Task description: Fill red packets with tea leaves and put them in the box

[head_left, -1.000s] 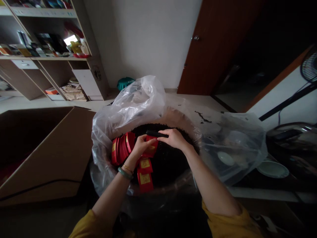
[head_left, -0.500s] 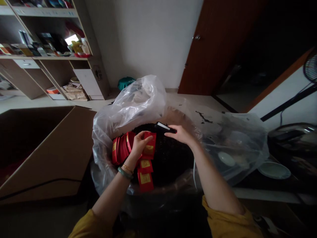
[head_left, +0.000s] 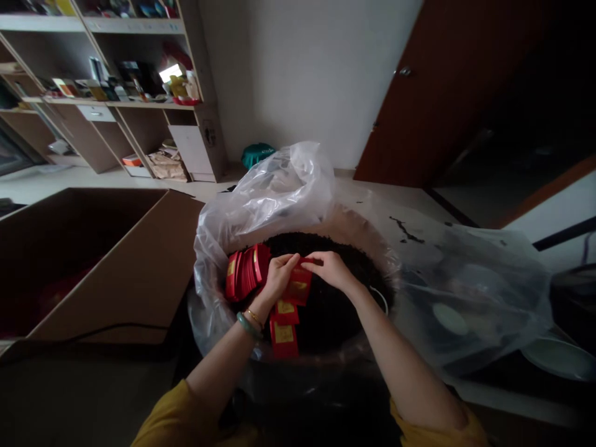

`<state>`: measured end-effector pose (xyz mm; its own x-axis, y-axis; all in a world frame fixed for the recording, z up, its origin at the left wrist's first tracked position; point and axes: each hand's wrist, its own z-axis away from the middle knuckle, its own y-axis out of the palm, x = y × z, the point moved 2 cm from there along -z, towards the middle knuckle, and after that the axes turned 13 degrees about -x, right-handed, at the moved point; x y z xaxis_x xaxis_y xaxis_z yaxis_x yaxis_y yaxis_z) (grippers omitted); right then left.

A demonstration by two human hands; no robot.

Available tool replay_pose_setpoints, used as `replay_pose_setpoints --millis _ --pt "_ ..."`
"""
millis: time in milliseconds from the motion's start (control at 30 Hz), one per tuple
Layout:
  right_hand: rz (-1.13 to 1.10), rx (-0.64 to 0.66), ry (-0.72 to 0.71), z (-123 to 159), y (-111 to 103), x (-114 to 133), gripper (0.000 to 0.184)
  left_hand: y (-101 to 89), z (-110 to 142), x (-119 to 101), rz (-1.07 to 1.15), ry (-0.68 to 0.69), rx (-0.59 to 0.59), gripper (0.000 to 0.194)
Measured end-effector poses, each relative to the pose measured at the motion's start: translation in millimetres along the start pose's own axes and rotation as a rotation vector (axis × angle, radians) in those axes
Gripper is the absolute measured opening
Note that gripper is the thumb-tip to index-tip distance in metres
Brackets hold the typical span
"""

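Black tool gone from view, red packet (head_left: 298, 289) remains.
Your left hand (head_left: 278, 277) grips it over the dark heap (head_left: 333, 316); your right hand (head_left: 333, 271) now pinches its top edge, seemingly freed for it.

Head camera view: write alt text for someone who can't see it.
A person's left hand and right hand hold a red packet by its upper edge over dark material ringed by clear plastic. More red packets sit bunched to the left, with an open cardboard box farther left.
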<state>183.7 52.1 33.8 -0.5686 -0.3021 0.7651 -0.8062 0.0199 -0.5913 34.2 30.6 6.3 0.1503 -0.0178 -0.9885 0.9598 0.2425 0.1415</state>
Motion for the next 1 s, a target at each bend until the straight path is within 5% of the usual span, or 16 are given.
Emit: replay_pose_setpoints --millis 167,300,367,467,600,1000 --pt "-0.087 -0.014 0.187 5 12 0 0.025 -17.5 -5 -3 -0.136 0.087 0.014 0.049" --pt "-0.385 0.046 0.414 10 26 -5 0.016 -71.5 -23 -18 -0.657 0.401 -0.34 0.034" --pt "-0.487 0.119 0.492 14 36 -2 0.013 -101.1 -32 -20 -0.954 0.368 -0.475 0.038" --pt "-0.513 0.22 0.551 19 50 1 0.029 -130.4 -42 -13 -1.18 0.171 -0.415 0.04" --pt "-0.347 0.2 0.508 20 54 -3 0.034 -141.8 -51 -8 -1.172 0.128 -0.282 0.028" --pt "-0.296 0.29 0.435 15 44 -4 0.022 -159.9 -53 -14 -0.979 0.112 -0.261 0.023"
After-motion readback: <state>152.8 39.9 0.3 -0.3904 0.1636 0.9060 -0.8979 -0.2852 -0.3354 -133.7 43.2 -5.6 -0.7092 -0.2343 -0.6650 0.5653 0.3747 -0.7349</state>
